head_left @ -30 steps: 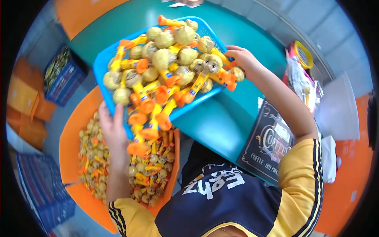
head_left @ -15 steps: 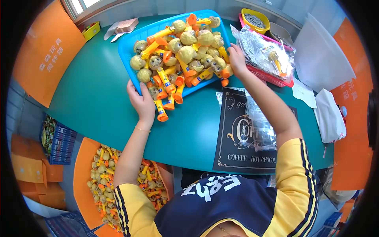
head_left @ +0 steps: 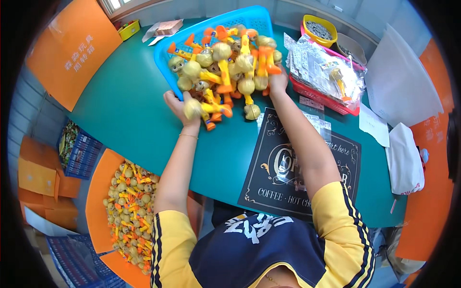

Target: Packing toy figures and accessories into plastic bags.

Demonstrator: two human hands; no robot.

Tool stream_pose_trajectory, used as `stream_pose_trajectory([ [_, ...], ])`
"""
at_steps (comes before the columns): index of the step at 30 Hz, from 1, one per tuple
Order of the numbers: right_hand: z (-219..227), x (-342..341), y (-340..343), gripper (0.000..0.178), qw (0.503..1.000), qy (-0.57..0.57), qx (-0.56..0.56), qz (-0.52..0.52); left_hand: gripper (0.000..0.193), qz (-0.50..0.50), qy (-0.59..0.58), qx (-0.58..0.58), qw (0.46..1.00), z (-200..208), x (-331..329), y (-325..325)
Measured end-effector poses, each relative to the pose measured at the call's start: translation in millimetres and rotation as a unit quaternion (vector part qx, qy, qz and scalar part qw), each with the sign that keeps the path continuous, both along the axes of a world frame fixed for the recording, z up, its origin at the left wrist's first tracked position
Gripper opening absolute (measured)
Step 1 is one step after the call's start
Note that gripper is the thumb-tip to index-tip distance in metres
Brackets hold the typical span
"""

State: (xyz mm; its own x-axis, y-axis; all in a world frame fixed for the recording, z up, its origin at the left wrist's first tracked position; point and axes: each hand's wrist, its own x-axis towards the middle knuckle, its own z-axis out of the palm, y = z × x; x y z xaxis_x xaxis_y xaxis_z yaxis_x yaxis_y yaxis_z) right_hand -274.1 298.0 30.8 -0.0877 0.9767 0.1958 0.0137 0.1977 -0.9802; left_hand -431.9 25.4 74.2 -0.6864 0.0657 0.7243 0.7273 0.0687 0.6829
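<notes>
Your left hand (head_left: 180,108) and right hand (head_left: 278,82) hold the blue basket (head_left: 249,18) by its sides over the green tabletop (head_left: 127,98). Gold-headed toys (head_left: 224,60) crowd its edge nearest you.

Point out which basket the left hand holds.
The light-blue basket, heaped with toys: the left hand grips its edge; the red basket lies to its right.

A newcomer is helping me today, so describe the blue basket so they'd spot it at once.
Find the green table and look to its far side. There, the left hand and right hand hold a bright blue basket heaped with gold-headed toys. Its colour sets it apart from the red basket to its right.
</notes>
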Motion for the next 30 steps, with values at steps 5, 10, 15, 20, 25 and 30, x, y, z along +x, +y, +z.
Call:
stream_pose_trajectory([
  [5,18,28,-65,0.034,0.940,0.249,-0.148,0.177,0.019,-0.030,-0.076,0.004,0.997,-8,14,4],
  [10,17,79,-81,0.043,0.981,-0.075,0.015,0.177,0.025,-0.031,0.004,0.008,0.999,-19,-22,9],
  [15,25,122,-83,0.039,0.930,-0.231,0.143,0.245,0.035,-0.187,-0.169,0.104,0.962,-16,-29,10],
  [20,43,142,-101,0.037,0.923,-0.206,0.090,0.311,0.029,-0.177,-0.178,0.103,0.963,-7,-13,8],
  [25,50,135,-133,0.037,0.939,-0.167,0.085,0.288,0.022,-0.202,-0.227,0.079,0.949,9,-11,-11],
  [30,48,131,-158,0.034,0.951,-0.136,0.084,0.263,0.022,-0.221,-0.256,0.080,0.938,16,-7,-13],
])
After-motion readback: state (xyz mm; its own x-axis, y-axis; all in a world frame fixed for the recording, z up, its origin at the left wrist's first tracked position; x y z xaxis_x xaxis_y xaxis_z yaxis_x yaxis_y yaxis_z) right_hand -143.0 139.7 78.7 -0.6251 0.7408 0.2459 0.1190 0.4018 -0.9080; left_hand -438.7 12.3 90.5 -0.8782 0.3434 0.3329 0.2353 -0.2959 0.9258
